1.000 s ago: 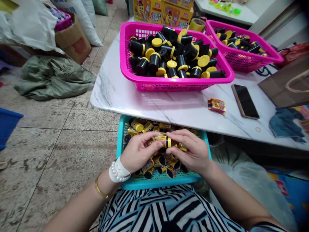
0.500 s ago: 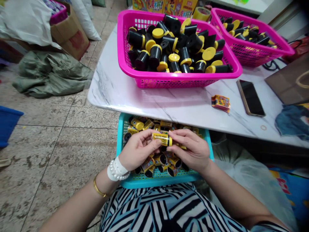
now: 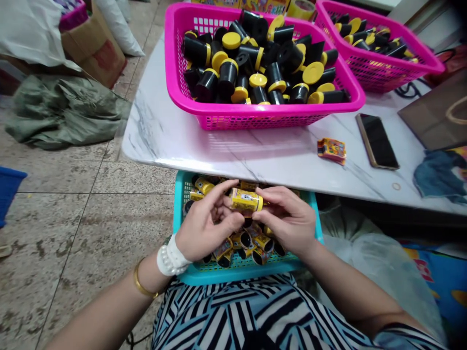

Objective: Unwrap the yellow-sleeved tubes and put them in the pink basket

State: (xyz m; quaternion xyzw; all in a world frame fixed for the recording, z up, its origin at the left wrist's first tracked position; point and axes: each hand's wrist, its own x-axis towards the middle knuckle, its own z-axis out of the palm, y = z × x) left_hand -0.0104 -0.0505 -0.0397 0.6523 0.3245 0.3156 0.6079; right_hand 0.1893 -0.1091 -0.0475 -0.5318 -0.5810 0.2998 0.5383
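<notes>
A small canister with a yellow printed label and a yellow cap lies sideways between my hands. My right hand pinches it at the cap end with thumb and fingers. My left hand is around its other end, thumb and index finger spread apart, the remaining fingers curled close to that end; whether they touch it is hard to see. Just below, a turquoise basket holds many labelled yellow canisters with black ends, partly hidden by my hands.
On the marble-patterned table stands a pink basket full of black canisters with yellow caps. A second pink basket sits behind it. A phone and a small stack of printed labels lie to the right.
The canister has turned, so another side of its label faces up. My left thumb has come off it and the left index finger has lifted away. The view has shifted slightly.
</notes>
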